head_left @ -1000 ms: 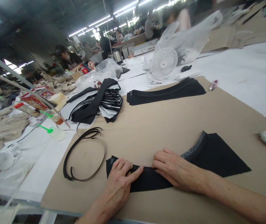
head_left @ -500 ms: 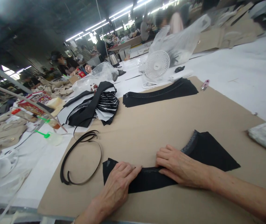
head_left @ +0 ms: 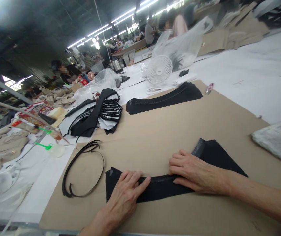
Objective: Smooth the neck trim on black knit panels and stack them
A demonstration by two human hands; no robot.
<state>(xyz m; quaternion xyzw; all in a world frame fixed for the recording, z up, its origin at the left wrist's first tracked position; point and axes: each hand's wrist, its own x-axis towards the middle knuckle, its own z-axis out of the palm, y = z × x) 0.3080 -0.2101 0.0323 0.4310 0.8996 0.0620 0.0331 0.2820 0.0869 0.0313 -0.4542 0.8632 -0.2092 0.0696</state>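
Observation:
A curved black fabric piece lies on the brown board in front of me, with a greyish strip along its concave upper edge. My left hand is closed over that edge near the piece's left end, thumb and fingers pinching it. Farther right, my right hand grips the same edge, its fingers bent over the far side and the thumb on the near side. Between the two hands the edge looks folded over. Fingertips of both hands are partly hidden. The right end of the piece lies flat, its grey strip showing.
A stack of black pieces lies at the board's far edge. To the left are coiled black strips and a striped black-and-white bundle. A white fan, plastic bag and green-tipped bottle stand around. People work behind.
My right hand has slid a little rightward along the fabric edge, widening the gap from my left hand, which stays at the left end. The view has shifted slightly.

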